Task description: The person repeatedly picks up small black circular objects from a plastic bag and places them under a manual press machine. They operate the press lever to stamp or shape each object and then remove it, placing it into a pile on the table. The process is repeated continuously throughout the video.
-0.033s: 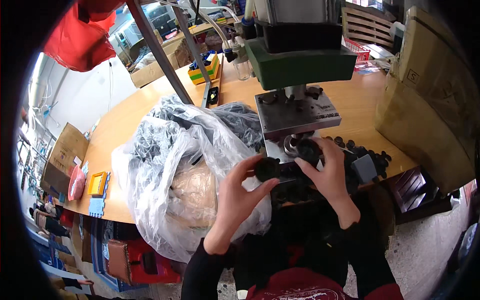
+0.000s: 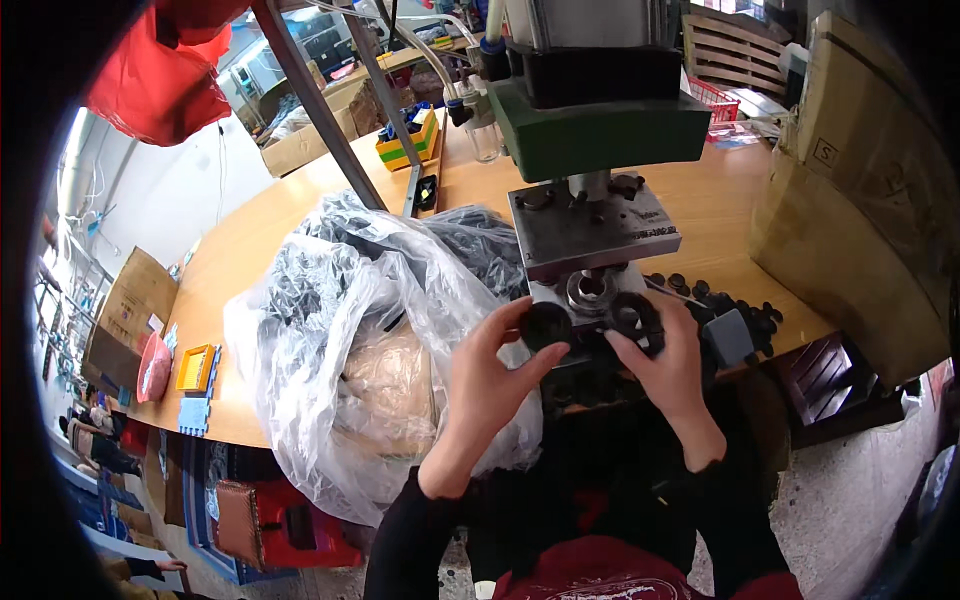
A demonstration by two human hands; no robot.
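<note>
The left hand [image 2: 492, 372] grips a black cup [image 2: 545, 325], the right hand [image 2: 672, 355] a black ring [image 2: 653, 328]; neither sits in the press [image 2: 600, 135] yet.

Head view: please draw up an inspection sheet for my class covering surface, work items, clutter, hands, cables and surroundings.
Surface: wooden table, partly covered.
Work items: black round part and black ring, near the green-headed press.
Clutter: translucent plastic bag left of the press; loose dark parts to its right; cardboard box at far right.
Hands: left hand grips the round part; right hand grips the ring.
Cables: pale hoses left of the press head.
Surroundings: red hanging bundle upper left; speckled floor below.
</note>
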